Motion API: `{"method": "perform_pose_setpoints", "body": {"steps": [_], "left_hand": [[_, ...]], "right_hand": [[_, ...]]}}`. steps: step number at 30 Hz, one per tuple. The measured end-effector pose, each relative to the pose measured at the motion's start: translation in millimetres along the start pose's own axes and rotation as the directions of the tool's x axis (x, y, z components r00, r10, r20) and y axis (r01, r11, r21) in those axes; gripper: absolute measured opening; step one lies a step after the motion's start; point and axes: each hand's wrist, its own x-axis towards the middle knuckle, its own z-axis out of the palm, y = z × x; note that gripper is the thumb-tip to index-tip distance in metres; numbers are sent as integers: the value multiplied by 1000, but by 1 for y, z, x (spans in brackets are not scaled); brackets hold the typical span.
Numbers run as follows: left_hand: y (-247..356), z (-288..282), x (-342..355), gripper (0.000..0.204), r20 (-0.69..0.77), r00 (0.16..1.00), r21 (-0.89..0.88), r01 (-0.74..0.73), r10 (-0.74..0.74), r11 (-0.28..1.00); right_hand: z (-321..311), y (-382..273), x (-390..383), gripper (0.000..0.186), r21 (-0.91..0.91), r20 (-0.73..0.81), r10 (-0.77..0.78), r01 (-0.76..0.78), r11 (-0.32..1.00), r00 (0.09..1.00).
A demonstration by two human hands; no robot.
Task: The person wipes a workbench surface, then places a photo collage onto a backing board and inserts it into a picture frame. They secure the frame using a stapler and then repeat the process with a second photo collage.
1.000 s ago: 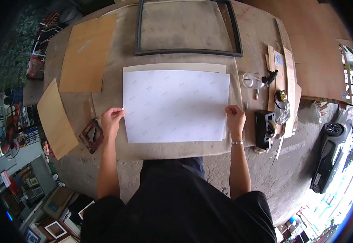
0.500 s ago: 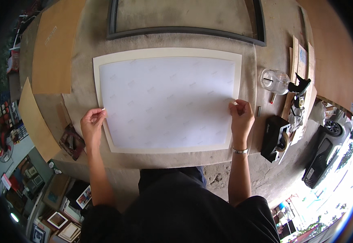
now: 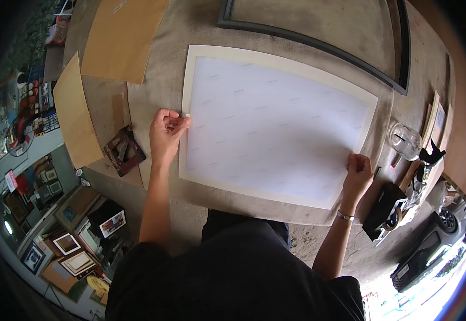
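Note:
A large white backing sheet (image 3: 276,123) with faint repeated print lies on a slightly bigger cream mat board (image 3: 243,195), whose border shows all round. My left hand (image 3: 166,140) is closed in a pinch at the sheet's left edge, with a small white piece (image 3: 188,115) at its fingertips. At the right edge, the thumb and fingers of my right hand (image 3: 358,179) are pressed together over the border. Whatever they hold there is too small to make out.
A dark frame (image 3: 318,45) lies beyond the board. Brown cardboard (image 3: 123,40) and a tape dispenser (image 3: 124,151) are at the left. To the right are a clear spray bottle (image 3: 405,140), a black box-like dispenser (image 3: 384,211) and wooden strips (image 3: 431,119).
My view has turned, so the table and everything on it appear tilted and shifted right. Both hands remain pinched at the sheet's side edges.

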Motion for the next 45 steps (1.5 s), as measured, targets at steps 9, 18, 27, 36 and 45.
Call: {"method": "perform_pose_setpoints", "body": {"steps": [9, 18, 27, 36, 45], "left_hand": [[-32, 14, 18, 27, 34, 998, -208, -39, 47, 977], [-30, -31, 24, 24, -22, 998, -114, -55, 53, 992], [-19, -16, 35, 28, 19, 996, -170, -80, 84, 982], [-20, 3, 56, 31, 54, 996, -151, -64, 73, 986], [-15, 2, 58, 31, 29, 999, -64, -35, 37, 997]], "right_hand": [[1, -7, 6, 11, -8, -46, 19, -19, 1000, 999], [37, -29, 2, 15, 80, -7, 51, -51, 996, 999], [25, -19, 11, 21, -62, -11, -34, 34, 998, 999], [45, -3, 45, 20, -22, 4, -9, 9, 1000, 1000], [49, 4, 48, 18, 17, 17, -8, 7, 1000, 1000]]}}
